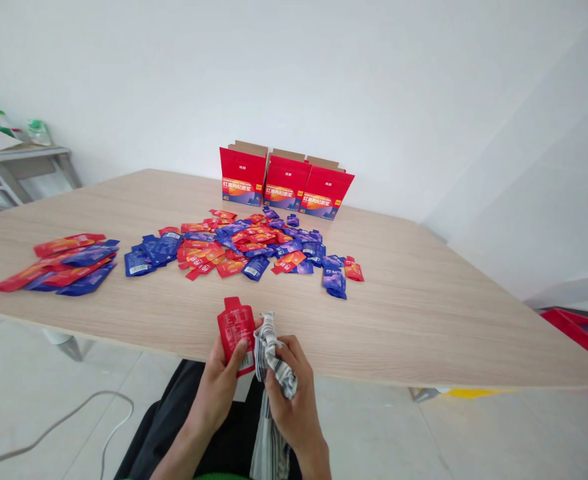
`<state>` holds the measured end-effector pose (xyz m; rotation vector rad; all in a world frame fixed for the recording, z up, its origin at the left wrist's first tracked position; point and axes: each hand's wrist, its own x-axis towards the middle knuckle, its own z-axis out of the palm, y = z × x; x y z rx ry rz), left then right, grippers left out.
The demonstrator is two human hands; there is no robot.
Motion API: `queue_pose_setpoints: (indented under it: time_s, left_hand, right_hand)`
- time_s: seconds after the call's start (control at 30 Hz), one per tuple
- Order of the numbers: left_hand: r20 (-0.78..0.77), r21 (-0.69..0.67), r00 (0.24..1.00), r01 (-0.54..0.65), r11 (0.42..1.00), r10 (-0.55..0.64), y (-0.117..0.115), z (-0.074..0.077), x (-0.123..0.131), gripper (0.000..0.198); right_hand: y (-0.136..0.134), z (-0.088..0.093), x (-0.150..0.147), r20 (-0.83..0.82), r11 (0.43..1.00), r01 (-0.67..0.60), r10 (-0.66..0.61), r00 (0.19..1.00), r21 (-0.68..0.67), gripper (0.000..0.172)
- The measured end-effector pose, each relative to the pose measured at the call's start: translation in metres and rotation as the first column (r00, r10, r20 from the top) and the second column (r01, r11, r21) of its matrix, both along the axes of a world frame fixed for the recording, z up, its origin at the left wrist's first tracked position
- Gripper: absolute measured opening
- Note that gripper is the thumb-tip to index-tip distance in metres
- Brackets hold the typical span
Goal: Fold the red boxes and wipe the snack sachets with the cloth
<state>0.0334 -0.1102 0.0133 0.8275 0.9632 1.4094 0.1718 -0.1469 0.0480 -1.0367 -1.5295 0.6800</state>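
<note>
My left hand is closed round a red spouted pouch, held upright just off the table's near edge. Beside it, my right hand grips a bunched striped grey-and-white cloth pressed against the pouch's right side; the cloth hangs down below my wrist. On the wooden table lies a scattered heap of red and blue pouches, and a neater stack of red and blue pouches sits at the left.
Three open red cartons stand in a row at the table's far side against the white wall. A shelf is at far left, a red box on the floor at right, and a cable on the floor.
</note>
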Motion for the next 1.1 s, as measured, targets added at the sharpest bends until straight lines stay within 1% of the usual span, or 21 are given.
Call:
queue_pose_setpoints:
  time_s: [0.1,0.17,0.23,0.3,0.33,0.37,0.4,0.43,0.5,0.57,0.63,0.7,0.77,0.8,0.83,0.9,0.97,1.0,1.07,1.1]
  left_hand:
    - [0.092,-0.05,0.995,0.041,0.998,-0.036,-0.004,0.01,0.004,0.074]
    - [0.122,-0.084,0.991,0.069,0.994,-0.058,-0.008,0.015,0.006,0.083]
    - [0.153,-0.099,0.985,0.09,0.991,-0.075,-0.009,0.019,0.007,0.084]
    - [0.177,-0.101,0.982,0.086,0.991,-0.067,-0.006,0.02,0.005,0.079]
    - [0.185,-0.101,0.981,0.075,0.992,-0.055,-0.003,0.02,0.004,0.077]
    - [0.188,-0.104,0.981,0.065,0.992,-0.045,0.0,0.019,0.003,0.075]
    - [0.186,-0.109,0.982,0.059,0.992,-0.038,0.003,0.019,0.002,0.073]
    - [0.179,-0.112,0.983,0.057,0.992,-0.036,0.005,0.018,0.001,0.072]
    - [0.153,-0.094,0.987,0.056,0.994,-0.042,0.009,0.016,0.0,0.069]
    - [0.122,-0.04,0.99,0.081,0.996,-0.076,0.01,0.016,-0.001,0.063]
    - [0.054,0.02,0.99,0.127,0.992,-0.128,0.009,0.017,-0.002,0.058]
    - [-0.052,0.041,0.985,0.165,0.985,-0.163,0.008,0.021,-0.004,0.054]
    - [-0.133,0.043,0.978,0.168,0.985,-0.161,0.007,0.023,-0.005,0.052]
    - [-0.142,0.043,0.977,0.164,0.985,-0.157,0.007,0.024,-0.005,0.052]
    - [-0.125,0.042,0.98,0.164,0.986,-0.158,0.007,0.025,-0.005,0.052]
    - [-0.034,0.025,0.986,0.167,0.986,-0.166,0.007,0.025,-0.003,0.055]
    - [0.081,-0.029,0.983,0.168,0.985,-0.165,0.006,0.024,0.0,0.063]
    - [0.127,-0.062,0.98,0.162,0.985,-0.153,0.007,0.024,0.0,0.066]
    - [0.151,-0.113,0.983,0.124,0.986,-0.106,0.012,0.025,-0.005,0.067]
    - [0.117,-0.125,0.991,0.083,0.989,-0.068,0.017,0.025,-0.012,0.065]
  right_hand:
    - [0.004,-0.002,-0.005,-0.057,0.997,0.073,-0.073,0.996,-0.003,0.018]
    - [0.006,-0.006,-0.005,-0.108,0.984,0.179,-0.178,0.978,-0.002,0.019]
    - [0.009,-0.014,-0.001,-0.142,0.947,0.32,-0.32,0.937,-0.022,0.021]
    - [0.012,-0.019,0.006,-0.146,0.883,0.468,-0.469,0.871,-0.042,0.028]
    - [0.013,-0.019,0.01,-0.138,0.857,0.513,-0.515,0.846,-0.05,0.032]
    - [0.014,-0.018,0.014,-0.124,0.849,0.525,-0.528,0.84,-0.06,0.036]
    - [0.016,-0.016,0.017,-0.106,0.863,0.5,-0.505,0.857,-0.073,0.037]
    - [0.017,-0.013,0.019,-0.084,0.891,0.444,-0.451,0.889,-0.094,0.036]
    - [0.02,-0.005,0.019,-0.039,0.944,0.303,-0.311,0.95,-0.13,0.033]
    - [0.024,-0.001,0.015,-0.013,0.963,0.236,-0.24,0.971,-0.129,0.03]
    - [0.026,-0.001,0.008,-0.016,0.966,0.232,-0.236,0.972,-0.113,0.028]
    - [0.026,-0.003,0.002,-0.057,0.963,0.247,-0.254,0.965,-0.112,0.026]
    - [0.026,-0.005,-0.003,-0.117,0.956,0.27,-0.283,0.952,-0.118,0.025]
    - [0.025,-0.006,-0.005,-0.149,0.955,0.273,-0.289,0.946,-0.119,0.025]
    - [0.024,-0.006,-0.007,-0.176,0.957,0.264,-0.282,0.943,-0.119,0.025]
    - [0.023,-0.007,-0.01,-0.208,0.971,0.21,-0.23,0.951,-0.113,0.026]
    - [0.022,-0.007,-0.014,-0.194,0.984,0.151,-0.168,0.967,-0.098,0.025]
    - [0.022,-0.008,-0.016,-0.173,0.986,0.143,-0.156,0.972,-0.089,0.024]
    - [0.021,-0.009,-0.017,-0.126,0.984,0.161,-0.169,0.977,-0.075,0.021]
    - [0.02,-0.01,-0.017,-0.108,0.981,0.177,-0.184,0.977,-0.073,0.021]
